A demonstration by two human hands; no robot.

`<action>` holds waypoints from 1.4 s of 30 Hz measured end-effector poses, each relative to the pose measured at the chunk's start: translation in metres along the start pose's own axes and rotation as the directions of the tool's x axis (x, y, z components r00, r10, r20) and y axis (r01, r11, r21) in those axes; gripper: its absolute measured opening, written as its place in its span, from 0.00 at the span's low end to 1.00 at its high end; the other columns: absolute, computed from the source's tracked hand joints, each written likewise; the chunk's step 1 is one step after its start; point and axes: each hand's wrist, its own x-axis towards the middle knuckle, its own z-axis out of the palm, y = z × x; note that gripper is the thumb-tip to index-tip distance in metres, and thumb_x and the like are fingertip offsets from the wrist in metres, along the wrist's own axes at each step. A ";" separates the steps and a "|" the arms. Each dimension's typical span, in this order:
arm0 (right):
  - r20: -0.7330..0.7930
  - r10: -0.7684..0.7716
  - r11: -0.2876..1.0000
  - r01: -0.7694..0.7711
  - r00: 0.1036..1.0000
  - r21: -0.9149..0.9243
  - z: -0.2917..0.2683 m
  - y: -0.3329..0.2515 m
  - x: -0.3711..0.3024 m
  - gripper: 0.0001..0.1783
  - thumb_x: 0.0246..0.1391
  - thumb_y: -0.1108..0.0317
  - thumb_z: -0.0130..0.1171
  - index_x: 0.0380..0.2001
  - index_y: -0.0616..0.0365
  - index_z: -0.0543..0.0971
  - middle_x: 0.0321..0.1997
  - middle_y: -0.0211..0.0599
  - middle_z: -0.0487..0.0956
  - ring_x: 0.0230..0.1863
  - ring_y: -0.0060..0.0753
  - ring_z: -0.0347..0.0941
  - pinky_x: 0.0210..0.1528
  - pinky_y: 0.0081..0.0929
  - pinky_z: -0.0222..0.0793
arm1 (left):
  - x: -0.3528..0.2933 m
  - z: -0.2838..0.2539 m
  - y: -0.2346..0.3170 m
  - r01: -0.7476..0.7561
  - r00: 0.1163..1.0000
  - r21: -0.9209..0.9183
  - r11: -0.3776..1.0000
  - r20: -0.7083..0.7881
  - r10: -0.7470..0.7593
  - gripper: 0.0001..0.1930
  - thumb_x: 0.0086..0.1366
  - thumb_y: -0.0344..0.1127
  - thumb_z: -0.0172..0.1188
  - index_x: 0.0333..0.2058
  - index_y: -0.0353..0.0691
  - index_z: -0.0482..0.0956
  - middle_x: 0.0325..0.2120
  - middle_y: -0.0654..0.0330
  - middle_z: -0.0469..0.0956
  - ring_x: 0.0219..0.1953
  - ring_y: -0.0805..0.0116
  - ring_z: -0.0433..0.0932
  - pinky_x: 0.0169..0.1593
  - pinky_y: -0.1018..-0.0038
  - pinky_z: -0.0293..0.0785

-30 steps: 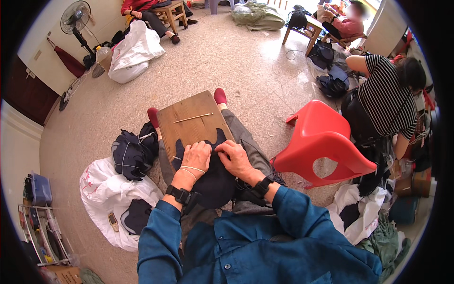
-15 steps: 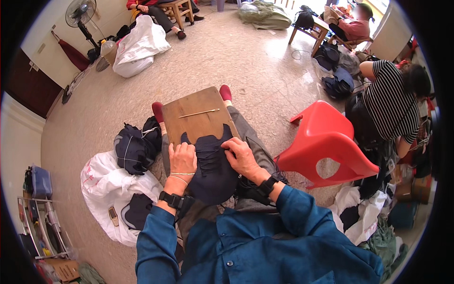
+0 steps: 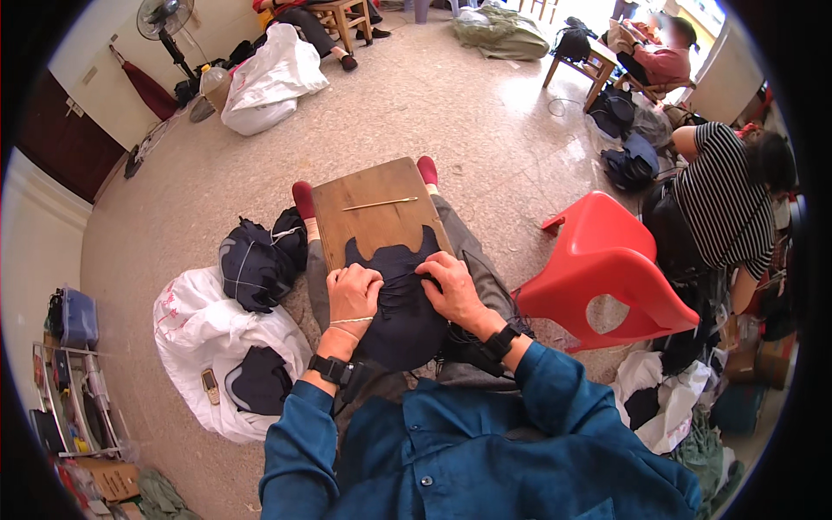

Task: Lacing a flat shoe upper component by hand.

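A brown, rectangular wooden board (image 3: 381,182) rested across the wearer's grey-trousered legs (image 3: 472,247), apparently serving as a firm, flat support. The dark navy fabric piece (image 3: 399,342), rounded at one end and two-pointed at the other, lay over the board's near half, its points toward the far edge and its rounded end overhanging the near edge. Dark crosswise cords (image 3: 396,295) on its face lay between the hands, open to view. The right hand (image 3: 454,290) pinched the piece's right side between thumb and forefinger; the left hand (image 3: 354,295) curled over the opposite side, although whether it gripped or merely pressed could not be told at this size. A slender, tan, needle-like tool (image 3: 381,204) lay parallel to the far edge, seemingly set clear of the cloth yet within reach.
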 end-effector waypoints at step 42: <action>0.045 0.019 0.981 -0.028 0.999 0.193 -0.015 0.000 -0.006 0.08 0.53 0.78 0.59 0.37 0.59 0.81 0.44 0.43 0.79 0.48 0.50 0.77 0.52 0.41 0.73 | 0.009 -0.002 0.004 0.011 1.000 -0.236 0.972 -0.006 -0.013 0.06 0.58 0.25 0.64 0.35 0.38 0.82 0.32 0.55 0.78 0.39 0.52 0.79 0.46 0.60 0.73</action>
